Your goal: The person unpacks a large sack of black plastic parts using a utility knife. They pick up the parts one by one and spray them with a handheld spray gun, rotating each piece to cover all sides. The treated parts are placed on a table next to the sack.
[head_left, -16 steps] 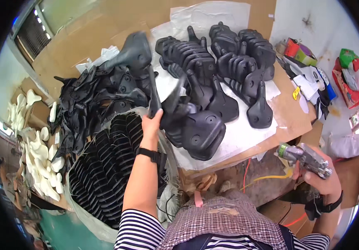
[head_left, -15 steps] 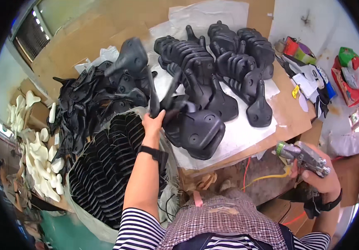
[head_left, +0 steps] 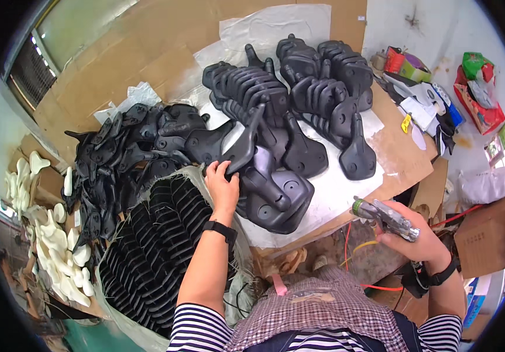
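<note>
My left hand [head_left: 223, 186] reaches over the table's near edge. Its fingers are closed on the lower end of a black paddle-shaped moulded part [head_left: 243, 148], which tilts up and away beside the rows. Just right of that hand lie more such parts, the nearest a wide black part [head_left: 284, 205] with small round holes. In my right hand [head_left: 419, 237], off the table's front right, is a pistol-shaped tool [head_left: 388, 219] with a silvery, wrapped-looking body and a green ring at its tip; its exact kind is unclear.
Black parts stand in packed rows [head_left: 252, 88] on white sheeting, with a loose heap [head_left: 123, 138] to the left. A large sack [head_left: 152, 258] of stacked black pieces leans below. Cream-coloured pieces [head_left: 59, 252] lie far left. A red hose [head_left: 457, 216] passes near my right hand.
The black pieces raised and blurred around my left hand are lowered; that hand now grips one lower down. My right hand with the tool has moved left. The whole view has shifted slightly.
</note>
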Available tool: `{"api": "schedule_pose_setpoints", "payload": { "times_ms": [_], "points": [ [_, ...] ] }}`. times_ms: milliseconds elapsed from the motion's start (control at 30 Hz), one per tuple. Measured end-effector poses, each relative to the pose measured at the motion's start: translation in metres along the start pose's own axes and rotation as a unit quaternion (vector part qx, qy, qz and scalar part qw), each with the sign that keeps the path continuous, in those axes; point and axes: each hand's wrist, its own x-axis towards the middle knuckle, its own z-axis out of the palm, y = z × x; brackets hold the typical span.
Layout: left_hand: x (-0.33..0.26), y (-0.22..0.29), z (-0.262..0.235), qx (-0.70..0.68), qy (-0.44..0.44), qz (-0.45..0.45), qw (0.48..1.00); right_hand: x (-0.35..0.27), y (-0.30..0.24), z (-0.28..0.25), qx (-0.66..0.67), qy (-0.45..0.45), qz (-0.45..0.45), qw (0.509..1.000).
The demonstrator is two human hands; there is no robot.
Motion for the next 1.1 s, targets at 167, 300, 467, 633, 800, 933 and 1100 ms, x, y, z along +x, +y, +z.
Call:
{"api": "schedule_pose_setpoints", "payload": {
  "times_ms": [167, 300, 467, 633, 800, 933, 1100],
  "points": [
    [0.012, -0.006, -0.003, 0.008, 0.062, 0.041, 0.997, 0.01, 0.014, 0.003, 0.005, 0.021, 0.012, 1.0],
    [0.032, 0.017, -0.023, -0.123, 0.129, 0.028, 0.984, 0.009, 0.009, 0.002, 0.032, 0.045, 0.014, 0.998],
    [0.02, 0.047, -0.043, -0.137, 0.031, 0.181, 0.973, 0.005, 0.005, -0.007, 0.081, 0.073, 0.032, 0.994],
    [-0.013, 0.04, -0.022, -0.021, -0.055, 0.244, 0.968, 0.002, 0.026, 0.011, 0.018, 0.045, -0.014, 0.999],
    [-0.001, 0.054, -0.004, 0.0, -0.015, 0.262, 0.965, 0.015, 0.041, 0.022, -0.018, 0.042, -0.041, 0.998],
    [-0.01, 0.055, 0.013, -0.022, 0.014, 0.231, 0.973, 0.026, 0.059, 0.027, -0.003, 0.069, -0.047, 0.996],
    [-0.013, 0.057, 0.029, -0.062, 0.03, 0.201, 0.977, 0.032, 0.076, 0.041, -0.028, 0.061, -0.063, 0.996]
  ]
}}
